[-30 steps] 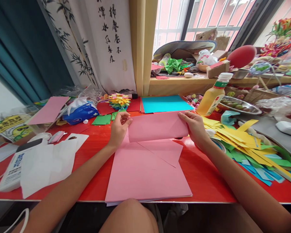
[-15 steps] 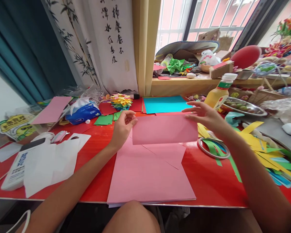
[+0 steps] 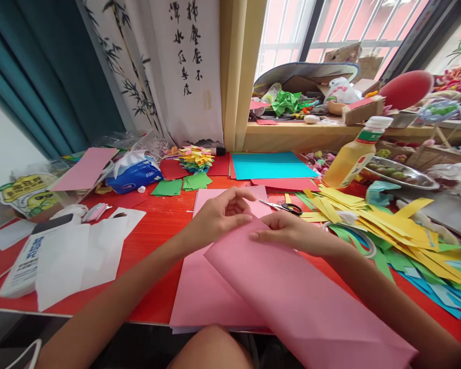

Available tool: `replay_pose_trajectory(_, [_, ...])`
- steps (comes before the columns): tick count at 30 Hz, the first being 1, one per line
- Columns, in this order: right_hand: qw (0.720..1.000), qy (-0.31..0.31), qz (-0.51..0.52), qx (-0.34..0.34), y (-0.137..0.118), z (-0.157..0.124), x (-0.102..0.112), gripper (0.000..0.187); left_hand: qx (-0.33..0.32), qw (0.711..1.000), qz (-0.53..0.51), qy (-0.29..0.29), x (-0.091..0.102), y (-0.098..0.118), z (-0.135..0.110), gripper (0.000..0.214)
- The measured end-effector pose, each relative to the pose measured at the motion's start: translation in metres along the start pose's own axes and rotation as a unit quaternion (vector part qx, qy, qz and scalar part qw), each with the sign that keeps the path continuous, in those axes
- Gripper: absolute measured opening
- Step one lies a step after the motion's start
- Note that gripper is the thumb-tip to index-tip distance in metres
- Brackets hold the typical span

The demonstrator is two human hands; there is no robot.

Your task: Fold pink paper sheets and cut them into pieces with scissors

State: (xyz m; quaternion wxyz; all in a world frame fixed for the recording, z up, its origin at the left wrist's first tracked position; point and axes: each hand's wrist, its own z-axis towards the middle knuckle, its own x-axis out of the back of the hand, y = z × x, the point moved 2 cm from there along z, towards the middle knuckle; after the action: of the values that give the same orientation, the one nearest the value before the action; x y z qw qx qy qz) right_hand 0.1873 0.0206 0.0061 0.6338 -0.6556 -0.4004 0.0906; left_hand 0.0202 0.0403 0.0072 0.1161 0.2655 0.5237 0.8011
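Observation:
A folded sheet of pink paper (image 3: 292,297) slants from the middle of the table down to the lower right, close to the camera. My left hand (image 3: 225,215) pinches its upper corner between thumb and curled fingers. Right beside it, my right hand (image 3: 282,231) grips the same end, thumb on top and fingers partly hidden behind the sheet. Beneath lies a stack of pink paper (image 3: 200,292), partly covered by the held sheet. Scissors (image 3: 290,207) with black handles lie just beyond my right hand.
Yellow paper strips (image 3: 392,220), green and blue strips and a roll of tape (image 3: 369,243) lie at right. A juice bottle (image 3: 349,159) stands behind them. White papers (image 3: 80,261) are at left; a tissue pack (image 3: 132,174) and blue paper (image 3: 272,166) lie farther back.
The pink paper has turned from level above the stack to a slant toward the lower right. My right hand has moved left beside my left hand. The scissors have become visible.

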Motion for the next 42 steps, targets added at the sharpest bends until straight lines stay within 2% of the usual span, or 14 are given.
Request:
replay_pose_trajectory(3, [0.999,0.027,0.023,-0.015,0.006,-0.001,-0.008,0.038,-0.017,0.999,0.034,0.017,-0.005,0.004,-0.003,0.025])
replay_pose_trajectory(8, [0.997,0.05,0.051,-0.025,0.01,-0.006,-0.009,0.035,-0.037,0.996,0.078,0.03,-0.006,0.008,-0.004,0.018])
replay_pose_trajectory(17, [0.994,0.049,0.091,-0.034,0.008,-0.007,-0.009,0.032,-0.046,0.994,0.097,0.031,-0.007,0.008,-0.005,0.016])
replay_pose_trajectory(23, [0.994,0.055,0.086,-0.033,0.007,-0.009,-0.006,0.03,-0.035,0.996,0.075,0.033,-0.006,0.008,-0.005,0.016])
replay_pose_trajectory(29, [0.995,0.064,0.072,-0.028,0.009,-0.007,-0.006,0.035,-0.022,0.998,0.019,0.048,-0.007,0.006,-0.005,0.023])
replay_pose_trajectory(34, [0.994,0.097,0.057,-0.008,0.01,-0.007,-0.002,0.037,-0.02,0.999,0.016,0.048,-0.007,0.003,-0.005,0.022])
replay_pose_trajectory(38, [0.988,0.129,0.076,-0.039,0.009,-0.011,0.003,0.037,-0.023,0.998,0.026,0.055,-0.006,0.003,-0.005,0.02])
replay_pose_trajectory(42, [0.985,0.131,0.095,-0.061,0.008,-0.013,0.005,0.037,-0.025,0.997,0.035,0.057,-0.006,0.003,-0.005,0.02])
